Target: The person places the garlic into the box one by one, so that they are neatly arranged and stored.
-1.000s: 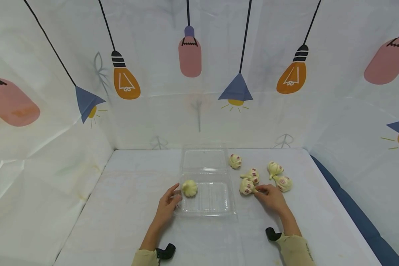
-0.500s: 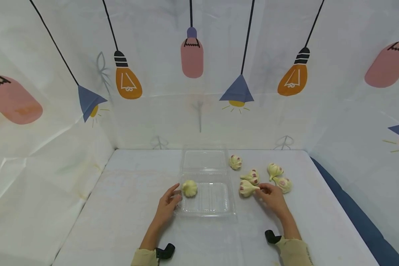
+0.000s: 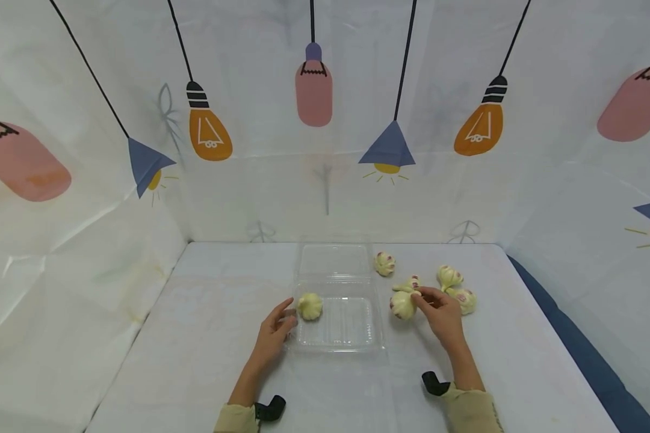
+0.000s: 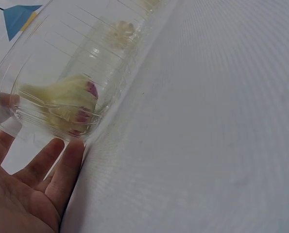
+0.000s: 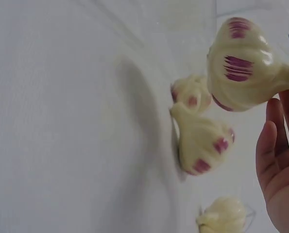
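Note:
In the head view a clear plastic clamshell box [image 3: 352,328] lies with its lid folded back. One garlic bulb [image 3: 309,307], cream with purple marks in the left wrist view, lies at the left inside it. My left hand [image 3: 274,332] is at the box's left side, its fingers [image 4: 69,165] loosely extended against the clear wall. With thumb and fingers, my right hand [image 3: 443,316] pinches another garlic bulb [image 5: 246,68] by its stem. The right wrist view shows this bulb raised off the white table.
Behind the held bulb lies another garlic bulb [image 3: 410,283], partly hidden. A pair of bulbs [image 3: 448,276] touch at the right, and a single bulb [image 3: 384,264] lies beside the lid. A white curtain [image 3: 249,192] with printed lamps stands behind the table [image 3: 195,361].
My right hand has tipped its garlic bulb stem-up and lifted it slightly, moving a little up and left. My left hand and the box stay in place.

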A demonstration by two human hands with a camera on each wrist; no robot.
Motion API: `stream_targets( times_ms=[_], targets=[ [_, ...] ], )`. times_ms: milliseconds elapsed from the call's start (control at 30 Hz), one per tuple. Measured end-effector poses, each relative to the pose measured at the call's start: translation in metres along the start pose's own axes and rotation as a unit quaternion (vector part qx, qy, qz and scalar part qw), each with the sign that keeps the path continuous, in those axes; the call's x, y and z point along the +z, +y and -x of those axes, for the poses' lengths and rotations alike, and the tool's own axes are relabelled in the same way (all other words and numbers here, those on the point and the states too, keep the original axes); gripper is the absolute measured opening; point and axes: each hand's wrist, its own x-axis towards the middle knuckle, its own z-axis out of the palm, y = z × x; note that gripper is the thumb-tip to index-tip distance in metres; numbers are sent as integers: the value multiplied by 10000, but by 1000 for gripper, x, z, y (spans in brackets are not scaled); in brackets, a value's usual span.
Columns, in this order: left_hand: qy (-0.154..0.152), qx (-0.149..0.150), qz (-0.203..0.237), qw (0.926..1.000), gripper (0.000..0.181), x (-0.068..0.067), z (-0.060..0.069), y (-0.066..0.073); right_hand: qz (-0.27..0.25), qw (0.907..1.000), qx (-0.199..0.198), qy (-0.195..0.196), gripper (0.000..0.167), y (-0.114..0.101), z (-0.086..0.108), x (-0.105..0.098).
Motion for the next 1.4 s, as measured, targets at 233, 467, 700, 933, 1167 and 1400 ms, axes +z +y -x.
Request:
stream_targets(
  times_ms=[233, 467, 700, 933, 1167, 1400],
  targets=[
    [-28, 75, 12, 10000, 46, -1, 0, 4, -161, 9990, -406, -21, 26, -13, 2, 11],
    [-231, -1, 25, 9997, 46, -3, 6, 30, 33, 9976, -686, -45, 20, -25, 5, 22],
    [-199, -87, 3, 9998, 46, -2, 8, 34, 203, 9958, -888, 41, 16, -35, 10, 32],
    [-97, -76, 7, 9999, 46, 0, 6, 22, 281, 9929, -1146, 178, 16, -40, 13, 40],
    [86, -109, -115, 9998, 45, 1, -1, -6, 237, 9902, -1364, 197, 17, -49, 16, 51],
    [31, -157, -119, 9998, 46, 1, -2, -5, -155, 9883, -1516, -58, 17, -57, 19, 65]
  ],
)
